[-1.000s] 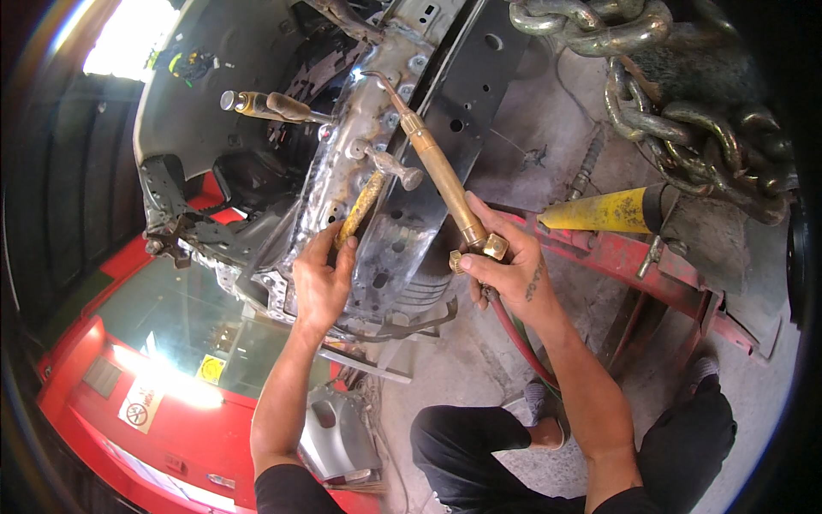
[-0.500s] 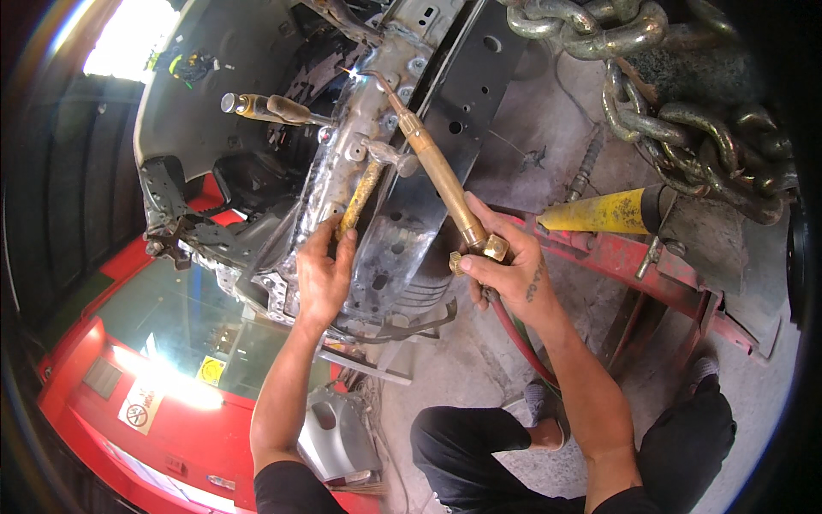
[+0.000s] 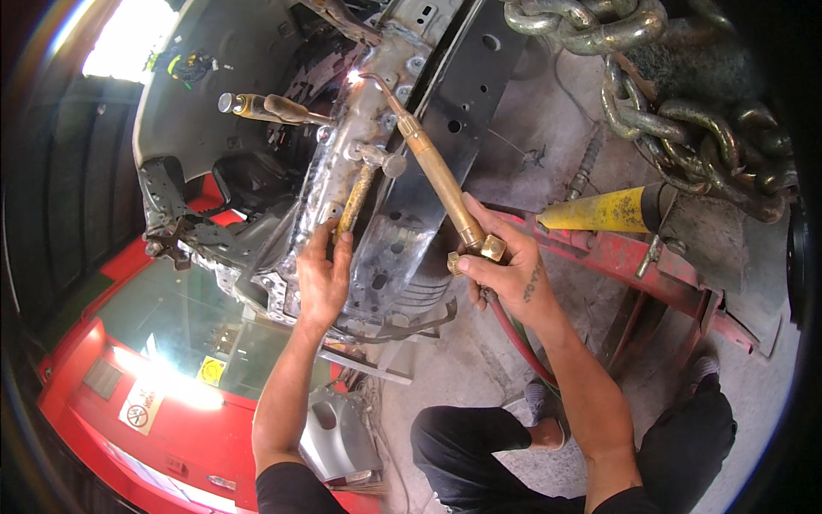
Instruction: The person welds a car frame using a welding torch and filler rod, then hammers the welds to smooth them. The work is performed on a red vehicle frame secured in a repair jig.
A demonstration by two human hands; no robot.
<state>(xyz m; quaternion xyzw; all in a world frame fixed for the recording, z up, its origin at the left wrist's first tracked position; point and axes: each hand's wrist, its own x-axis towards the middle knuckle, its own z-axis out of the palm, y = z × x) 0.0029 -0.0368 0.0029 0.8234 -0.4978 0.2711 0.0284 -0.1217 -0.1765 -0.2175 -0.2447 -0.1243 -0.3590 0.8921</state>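
My right hand point(image 3: 512, 270) is closed round the valve end of a brass gas torch point(image 3: 438, 176), with a red hose point(image 3: 509, 334) trailing below. The torch's bent tip meets a bright glow on the bare metal car rail point(image 3: 370, 107). Lower on that rail rests a hammer point(image 3: 354, 201) with a worn yellow handle, its head lying against the metal. My left hand point(image 3: 324, 274) grips the lower end of this handle between thumb and fingers. Left of the rail, a yellow-handled screwdriver point(image 3: 257, 107) sticks out sideways with its shaft against the rail.
Heavy chain point(image 3: 638, 111) hangs at the upper right. Below it a yellow cylinder point(image 3: 599, 212) lies over a red steel frame point(image 3: 668, 283). A red vehicle point(image 3: 180, 428) stands at the lower left, near a silver panel point(image 3: 338, 437) on the floor.
The hammer head has shifted slightly left along the rail. At the torch tip the glow has turned from bluish white with a spark to a warmer pinkish light. Both hands have barely moved.
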